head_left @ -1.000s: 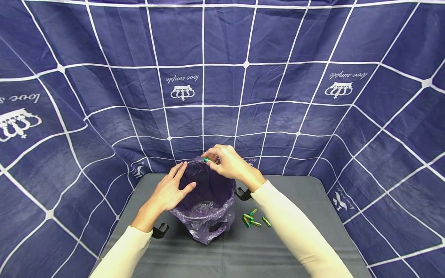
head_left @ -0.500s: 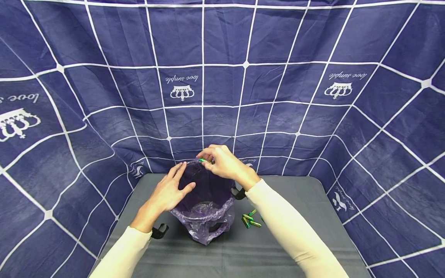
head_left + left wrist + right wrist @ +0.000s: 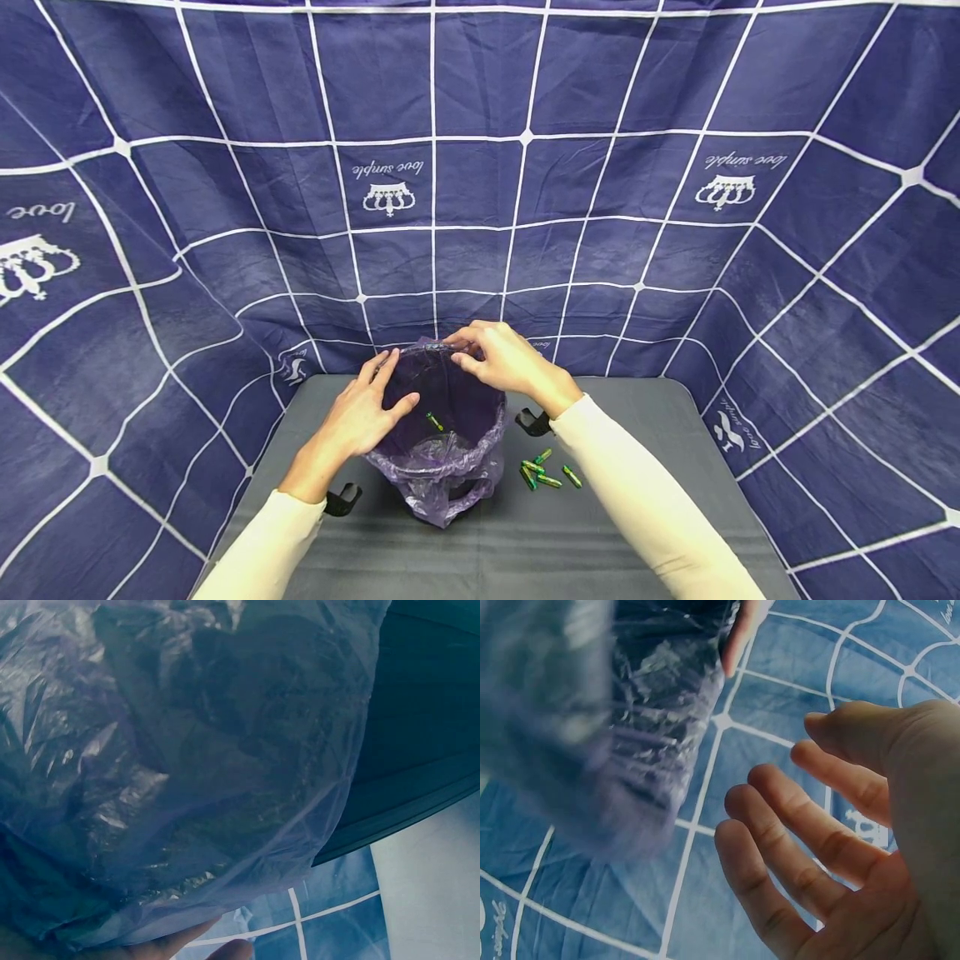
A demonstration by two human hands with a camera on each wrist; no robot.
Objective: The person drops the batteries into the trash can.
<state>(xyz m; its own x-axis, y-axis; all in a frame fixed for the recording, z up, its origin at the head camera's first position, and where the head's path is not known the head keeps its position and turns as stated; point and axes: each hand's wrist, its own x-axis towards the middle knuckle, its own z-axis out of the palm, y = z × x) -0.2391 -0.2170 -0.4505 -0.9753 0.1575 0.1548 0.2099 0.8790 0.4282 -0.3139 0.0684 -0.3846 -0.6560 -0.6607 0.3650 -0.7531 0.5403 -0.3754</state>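
Inside bag (image 3: 450, 417), battery (image 3: 434, 421) blurred; right hand (image 3: 501, 360) open above.

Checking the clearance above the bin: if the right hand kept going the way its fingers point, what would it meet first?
Probably the left hand: the right hand points left across the purple-lined bin, though depth is unclear.

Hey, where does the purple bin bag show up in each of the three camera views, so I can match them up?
Head view: the purple bin bag sits low in the centre, between both hands.
Left wrist view: the bag fills most of the picture, very close.
Right wrist view: the bag is at the upper left, partly blurred.
Shared landmark: the blue cloth with white lines, also seen at and.
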